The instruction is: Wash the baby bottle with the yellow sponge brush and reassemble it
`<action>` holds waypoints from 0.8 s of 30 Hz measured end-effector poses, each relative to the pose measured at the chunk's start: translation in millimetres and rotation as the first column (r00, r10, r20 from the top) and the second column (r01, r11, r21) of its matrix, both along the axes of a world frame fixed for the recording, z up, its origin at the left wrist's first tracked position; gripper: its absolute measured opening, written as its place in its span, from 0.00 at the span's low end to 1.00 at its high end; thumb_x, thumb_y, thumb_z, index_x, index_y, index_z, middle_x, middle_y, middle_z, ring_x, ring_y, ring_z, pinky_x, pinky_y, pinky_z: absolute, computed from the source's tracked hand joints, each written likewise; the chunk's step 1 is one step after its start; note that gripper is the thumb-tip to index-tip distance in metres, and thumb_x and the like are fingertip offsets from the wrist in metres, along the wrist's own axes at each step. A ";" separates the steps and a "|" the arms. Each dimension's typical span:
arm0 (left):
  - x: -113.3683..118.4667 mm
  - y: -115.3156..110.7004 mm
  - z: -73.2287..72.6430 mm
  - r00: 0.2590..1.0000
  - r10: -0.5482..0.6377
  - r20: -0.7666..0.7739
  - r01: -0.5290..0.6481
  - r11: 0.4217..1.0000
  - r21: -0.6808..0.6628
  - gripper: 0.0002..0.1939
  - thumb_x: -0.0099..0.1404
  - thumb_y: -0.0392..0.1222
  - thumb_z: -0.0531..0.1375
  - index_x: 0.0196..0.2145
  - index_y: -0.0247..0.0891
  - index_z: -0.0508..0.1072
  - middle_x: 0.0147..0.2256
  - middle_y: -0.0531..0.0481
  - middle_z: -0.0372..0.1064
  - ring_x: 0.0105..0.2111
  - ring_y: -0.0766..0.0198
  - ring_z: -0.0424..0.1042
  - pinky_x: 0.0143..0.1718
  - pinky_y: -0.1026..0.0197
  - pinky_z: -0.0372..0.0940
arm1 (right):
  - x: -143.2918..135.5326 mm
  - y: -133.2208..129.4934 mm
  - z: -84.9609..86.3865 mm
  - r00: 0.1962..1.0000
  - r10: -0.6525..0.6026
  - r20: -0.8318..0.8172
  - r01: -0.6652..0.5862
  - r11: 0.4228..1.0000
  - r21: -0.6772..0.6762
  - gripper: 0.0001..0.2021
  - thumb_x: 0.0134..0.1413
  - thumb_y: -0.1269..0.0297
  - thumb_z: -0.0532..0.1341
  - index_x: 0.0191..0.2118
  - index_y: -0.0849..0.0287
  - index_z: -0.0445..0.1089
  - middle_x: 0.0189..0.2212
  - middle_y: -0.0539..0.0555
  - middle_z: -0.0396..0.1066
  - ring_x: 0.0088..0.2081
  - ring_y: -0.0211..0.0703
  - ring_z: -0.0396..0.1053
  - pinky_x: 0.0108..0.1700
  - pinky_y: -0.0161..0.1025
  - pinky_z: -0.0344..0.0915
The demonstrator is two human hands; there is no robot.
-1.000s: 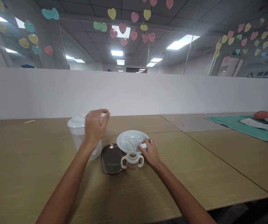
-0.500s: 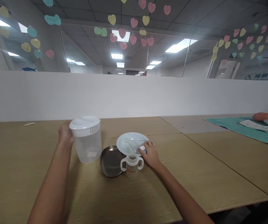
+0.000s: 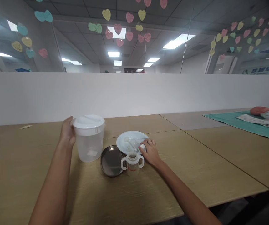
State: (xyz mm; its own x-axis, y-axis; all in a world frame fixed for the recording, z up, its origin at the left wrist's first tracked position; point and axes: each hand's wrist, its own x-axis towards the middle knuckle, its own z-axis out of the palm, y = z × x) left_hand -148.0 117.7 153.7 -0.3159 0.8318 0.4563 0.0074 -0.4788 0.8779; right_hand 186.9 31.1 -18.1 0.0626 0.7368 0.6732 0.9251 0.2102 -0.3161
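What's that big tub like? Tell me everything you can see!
The tub is round, wider at the top, and looks like cloudy, see-through plastic. Its white lid is on, with ridges on the rim. A pale patch shows low down; I can't tell if it's inside. The tub stands upright on the table, beside the tray, and the left hand touches its side.
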 end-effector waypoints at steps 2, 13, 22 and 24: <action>9.9 -6.2 4.1 0.971 -0.151 0.187 0.171 0.981 -0.093 0.09 0.54 0.45 0.57 0.27 0.38 0.62 0.20 0.55 0.64 0.23 0.68 0.63 0.27 0.64 0.62 | 0.4 0.2 -0.4 1.000 0.001 0.005 -0.001 1.000 0.010 0.15 0.56 0.55 0.53 0.42 0.56 0.69 0.42 0.57 0.66 0.45 0.49 0.59 0.48 0.45 0.55; 97.5 -34.8 -14.9 0.969 -0.216 -0.119 0.235 0.955 0.180 0.18 0.51 0.44 0.61 0.40 0.40 0.65 0.33 0.51 0.68 0.35 0.64 0.68 0.37 0.62 0.61 | 1.4 -2.3 0.9 1.000 0.024 0.008 -0.024 1.000 0.013 0.16 0.58 0.54 0.51 0.41 0.57 0.70 0.40 0.56 0.67 0.43 0.48 0.60 0.47 0.44 0.55; 111.3 -39.0 -30.2 0.890 -0.148 -0.430 0.285 0.918 0.275 0.16 0.59 0.46 0.56 0.44 0.40 0.64 0.40 0.48 0.67 0.44 0.60 0.66 0.49 0.56 0.58 | 1.7 -2.9 1.3 0.999 0.037 0.015 -0.037 0.999 0.017 0.15 0.58 0.55 0.51 0.37 0.56 0.70 0.38 0.55 0.68 0.42 0.46 0.60 0.46 0.43 0.56; 111.5 -38.9 -31.3 0.888 -0.140 -0.439 0.282 0.919 0.276 0.16 0.60 0.46 0.55 0.45 0.40 0.64 0.40 0.48 0.67 0.44 0.59 0.66 0.49 0.56 0.58 | 2.1 -2.9 1.3 0.999 0.043 0.017 -0.043 0.999 0.010 0.15 0.59 0.55 0.50 0.37 0.56 0.70 0.38 0.55 0.68 0.42 0.46 0.60 0.46 0.43 0.56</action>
State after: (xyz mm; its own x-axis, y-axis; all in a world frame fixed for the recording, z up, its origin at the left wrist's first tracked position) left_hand -36.5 78.8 122.4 0.1200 0.6406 0.7584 0.1917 -0.7645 0.6154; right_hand 189.0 28.2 -16.8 0.0193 0.7314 0.6817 0.9204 0.2533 -0.2978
